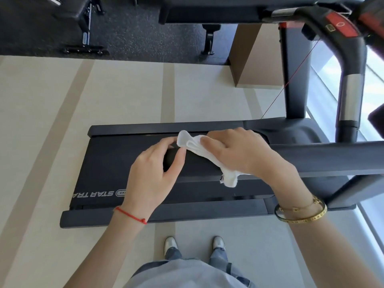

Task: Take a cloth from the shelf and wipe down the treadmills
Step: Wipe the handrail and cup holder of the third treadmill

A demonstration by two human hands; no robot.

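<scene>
The person stands beside the treadmill (187, 213), shoes on the pale floor (41, 142). The left hand (153, 173) has its fingers curled round the free end of the handrail (311, 157), steadying it. The right hand (234, 150) presses the cloth (199, 149) onto the rail, fingers bent over it. I think the wipe goes best with the cloth wrapped around the rail and drawn along it in one firm pass. The cloth is folded long; its axis follows the rail, one end toward the left hand, the other hanging under the right wrist. Behind stands the console (340, 28).
</scene>
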